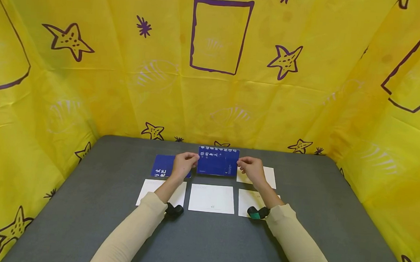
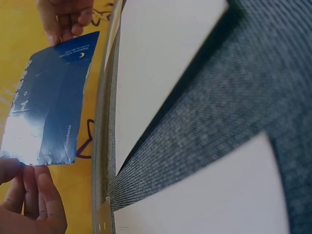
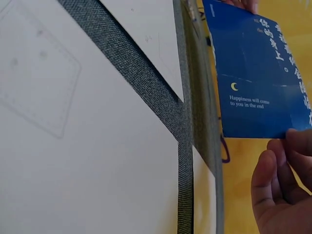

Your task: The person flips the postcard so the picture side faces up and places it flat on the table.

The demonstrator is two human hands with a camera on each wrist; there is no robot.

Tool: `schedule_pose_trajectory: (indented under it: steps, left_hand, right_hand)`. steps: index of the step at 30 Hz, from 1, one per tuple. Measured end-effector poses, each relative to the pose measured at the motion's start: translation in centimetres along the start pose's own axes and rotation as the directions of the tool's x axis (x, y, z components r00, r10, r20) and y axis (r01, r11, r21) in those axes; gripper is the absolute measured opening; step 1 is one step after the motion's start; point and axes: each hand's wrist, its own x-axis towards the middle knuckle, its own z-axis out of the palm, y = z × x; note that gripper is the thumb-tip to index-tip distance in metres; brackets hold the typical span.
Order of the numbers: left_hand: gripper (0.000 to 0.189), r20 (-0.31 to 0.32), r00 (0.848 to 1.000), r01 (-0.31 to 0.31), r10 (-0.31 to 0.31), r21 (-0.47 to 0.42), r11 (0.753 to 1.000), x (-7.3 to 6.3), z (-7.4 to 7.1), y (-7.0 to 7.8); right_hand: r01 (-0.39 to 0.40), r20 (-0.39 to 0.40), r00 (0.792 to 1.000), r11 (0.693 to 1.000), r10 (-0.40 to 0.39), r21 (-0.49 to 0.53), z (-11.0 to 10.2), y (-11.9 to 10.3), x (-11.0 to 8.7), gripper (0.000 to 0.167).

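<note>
"Head view: looking at what, and hanging where?"
"Looking at a raised blue card (image 1: 218, 164), hanging above the far side of a dark worktop (image 1: 206, 240), between the left hand (image 1: 183, 165) and the right hand (image 1: 254, 170)."
"Running which way?"
"Running crosswise along its long axis, from hand to hand; lying rightward of the left fingers, leftward of the right fingers; favouring neither hand for nearness. Probably hinging on that span, judging any move."
"Gripping how?"
"Pinching at both short edges with the fingers, 1 edge per hand; releasing nothing."
"Counting what?"
"Counting 2 blue cards: holding 1 aloft, seeing 1 flat blue card (image 1: 162, 163) lying partly behind the left hand. Counting 4 white cards (image 1: 211, 198): seeing 3 lying in the near row, 1 lying farther back, partly behind the right hand."
</note>
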Motion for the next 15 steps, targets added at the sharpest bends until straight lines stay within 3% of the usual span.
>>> schedule_pose_trajectory:
  steps: [15]
  left_hand:
    - [0.019, 0.028, 0.999, 0.045, -0.043, -0.043, 0.998, -0.05, 0.03, -0.18]
  right_hand:
    - [0.006, -0.006, 1.000, 0.999, -0.005, 0.048, 0.22, 0.29, -0.12, 0.019]
